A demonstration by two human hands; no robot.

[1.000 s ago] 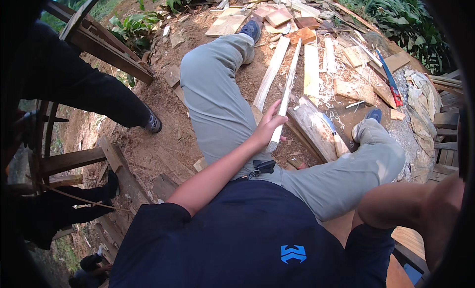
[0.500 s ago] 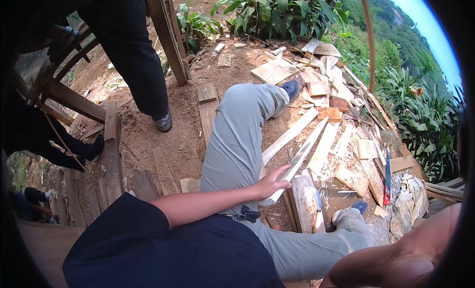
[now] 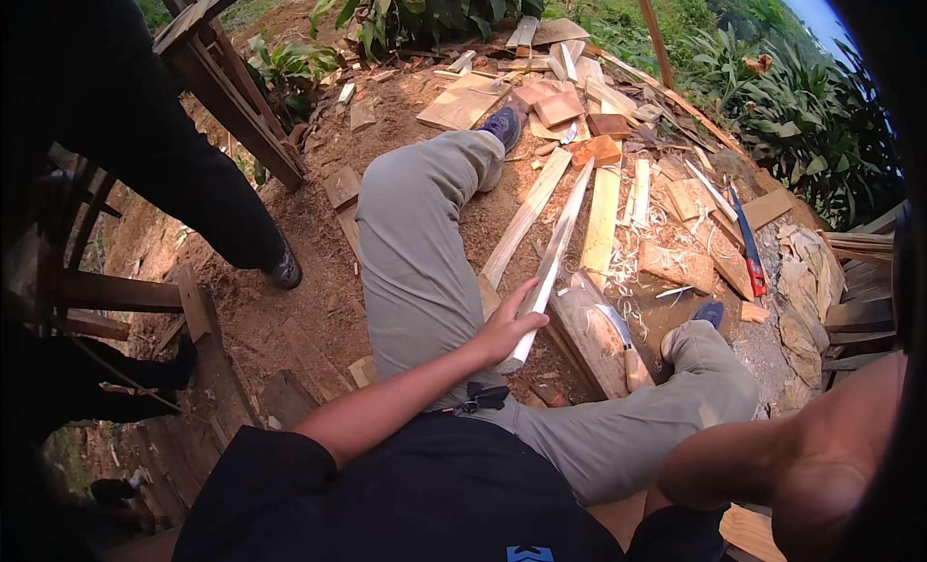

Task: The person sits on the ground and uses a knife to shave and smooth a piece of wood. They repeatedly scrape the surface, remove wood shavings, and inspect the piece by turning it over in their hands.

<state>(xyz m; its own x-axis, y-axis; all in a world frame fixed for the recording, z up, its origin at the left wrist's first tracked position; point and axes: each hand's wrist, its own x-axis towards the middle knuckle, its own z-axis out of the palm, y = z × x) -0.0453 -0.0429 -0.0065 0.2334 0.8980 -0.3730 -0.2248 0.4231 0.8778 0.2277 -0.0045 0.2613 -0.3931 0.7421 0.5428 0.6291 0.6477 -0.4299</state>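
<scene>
My left hand (image 3: pixel 507 328) is closed round the lower end of a long pale wooden stick (image 3: pixel 552 263). The stick slants away from me and narrows to a point at its far end. Just right of it, a thick wood block (image 3: pixel 591 342) lies between my legs. A knife with a wooden handle (image 3: pixel 634 364) rests on that block, its blade toward the stick. My right arm (image 3: pixel 821 465) is bent and raised at the right edge; its hand is out of sight.
A saw with a red handle (image 3: pixel 756 275) lies on the right among shavings and offcuts. Reddish wood blocks (image 3: pixel 596 151) are piled ahead near my foot. Another person's dark-clad leg (image 3: pixel 208 205) stands at the left by a wooden frame (image 3: pixel 227 89). Leafy plants (image 3: pixel 425 12) border the ground.
The view has shifted, so the scene sits further left and higher. The knife on the block shows more plainly. My left hand keeps its hold on the stick.
</scene>
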